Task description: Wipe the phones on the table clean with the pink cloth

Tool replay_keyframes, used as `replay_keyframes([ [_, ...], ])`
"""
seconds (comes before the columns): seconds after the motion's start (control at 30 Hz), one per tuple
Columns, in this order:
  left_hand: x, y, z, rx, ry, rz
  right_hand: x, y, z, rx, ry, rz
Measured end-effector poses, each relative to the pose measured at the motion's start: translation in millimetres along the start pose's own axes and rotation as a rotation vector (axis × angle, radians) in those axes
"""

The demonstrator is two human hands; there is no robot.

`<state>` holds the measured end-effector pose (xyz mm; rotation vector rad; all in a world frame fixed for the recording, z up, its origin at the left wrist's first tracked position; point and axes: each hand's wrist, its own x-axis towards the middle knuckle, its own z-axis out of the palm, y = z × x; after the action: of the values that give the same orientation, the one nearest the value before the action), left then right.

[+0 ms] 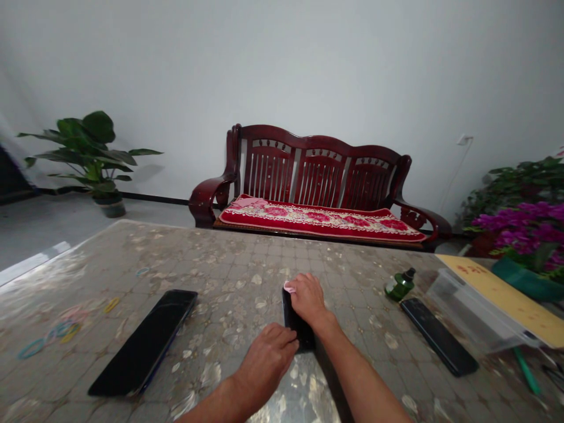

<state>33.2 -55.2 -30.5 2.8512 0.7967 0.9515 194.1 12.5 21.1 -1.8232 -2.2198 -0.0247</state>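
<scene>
A black smartphone (298, 323) lies on the table in front of me, its screen partly covered by my hands. My left hand (274, 348) is closed at its lower left edge, fingertips on the phone. Over the upper end, my right hand (307, 296) is closed on a small pale pink cloth (288, 286) pressed to the screen; most of the cloth is hidden under the fingers. To the left lies a larger black tablet or phone (147, 343), and to the right another dark phone (436, 335).
A green pump bottle (400, 284) stands beside a clear plastic box (467, 308) with a yellow board (506, 294) on top. Colourful hair ties (66, 326) lie at the left. Purple flowers (524, 229) stand at the right. Beyond the table (229, 264) is a wooden bench (317, 170).
</scene>
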Motion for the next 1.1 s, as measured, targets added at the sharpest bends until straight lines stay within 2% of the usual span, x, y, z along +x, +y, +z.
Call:
replay_keyframes([
  [0.33,4.2,2.0,-0.9,-0.007,0.001,-0.008,-18.1,2.3,-2.7,0.041,-0.046,-0.193],
  [0.53,3.2,2.2,-2.2,-0.006,0.017,-0.006,-15.1,-0.4,1.1,0.057,-0.015,-0.115],
  [0.8,5.2,3.1,-3.0,-0.036,0.009,-0.019,-31.1,0.4,-2.5,0.082,-0.026,-0.211],
  [1.1,2.7,1.3,-2.0,-0.015,0.001,-0.015,-28.3,-0.3,-1.0,0.098,0.006,-0.094],
])
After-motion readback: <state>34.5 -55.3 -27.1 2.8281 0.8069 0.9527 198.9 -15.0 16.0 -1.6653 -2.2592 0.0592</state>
